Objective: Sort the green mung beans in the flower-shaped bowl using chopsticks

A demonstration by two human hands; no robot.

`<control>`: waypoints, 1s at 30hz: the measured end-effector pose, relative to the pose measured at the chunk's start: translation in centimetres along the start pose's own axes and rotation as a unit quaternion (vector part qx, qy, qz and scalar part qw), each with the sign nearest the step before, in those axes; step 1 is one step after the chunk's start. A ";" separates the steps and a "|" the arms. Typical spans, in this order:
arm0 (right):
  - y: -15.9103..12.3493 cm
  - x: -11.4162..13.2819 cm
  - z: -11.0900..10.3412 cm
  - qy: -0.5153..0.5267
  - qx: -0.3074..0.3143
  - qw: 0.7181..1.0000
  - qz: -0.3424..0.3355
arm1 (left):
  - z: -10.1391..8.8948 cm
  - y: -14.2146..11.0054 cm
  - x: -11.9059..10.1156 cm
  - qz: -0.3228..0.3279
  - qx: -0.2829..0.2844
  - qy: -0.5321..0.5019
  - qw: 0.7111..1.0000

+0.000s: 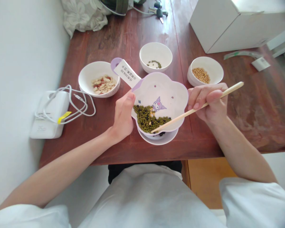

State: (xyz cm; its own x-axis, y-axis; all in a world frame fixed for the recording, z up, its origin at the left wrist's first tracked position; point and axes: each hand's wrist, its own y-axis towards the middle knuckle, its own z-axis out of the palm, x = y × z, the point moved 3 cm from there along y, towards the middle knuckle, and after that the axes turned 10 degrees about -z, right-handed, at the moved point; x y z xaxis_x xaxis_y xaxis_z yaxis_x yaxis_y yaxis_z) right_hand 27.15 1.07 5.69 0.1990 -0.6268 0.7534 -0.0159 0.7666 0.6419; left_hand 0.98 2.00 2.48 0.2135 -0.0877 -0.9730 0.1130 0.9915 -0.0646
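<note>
My left hand (124, 115) grips the left rim of a white, flower-shaped bowl (165, 85) with a lilac edge, a labelled handle and a cartoon figure inside. The bowl is tilted, and green mung beans (146, 118) mixed with some dark and pale pieces lie along its lower side. In my right hand (210, 101) are wooden chopsticks (180, 117), held so close together that I cannot tell one from two. Their tips touch the beans, and my right fingers are at the bowl's right rim. Beneath it, a partly hidden white bowl (158, 140) holds a few black beans.
White bowls with peanuts (104, 85), a few green beans (155, 64) and soybeans (200, 75) stand around the flower-shaped bowl. A white power bank (49, 117) with a coiled cable lies left. Keys (159, 13) and a large white box (228, 28) are farther back.
</note>
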 end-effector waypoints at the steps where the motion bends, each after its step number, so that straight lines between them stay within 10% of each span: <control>1: 0.0 0.0 -0.1 0.000 0.001 1.000 0.002 | 0.1 0.0 -0.2 0.006 0.004 0.007 1.000; 30: -0.1 0.5 0.2 0.014 0.051 0.999 -0.011 | 0.3 0.0 -0.6 0.016 0.023 -0.004 1.000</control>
State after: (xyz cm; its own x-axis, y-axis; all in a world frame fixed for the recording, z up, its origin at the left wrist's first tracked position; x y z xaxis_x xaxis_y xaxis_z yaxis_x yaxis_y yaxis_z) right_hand 27.08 0.67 6.01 0.2278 -0.6380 0.7355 -0.1107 0.7335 0.6706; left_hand 1.15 2.00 3.08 0.2248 -0.0563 -0.9728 0.1512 0.9882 -0.0223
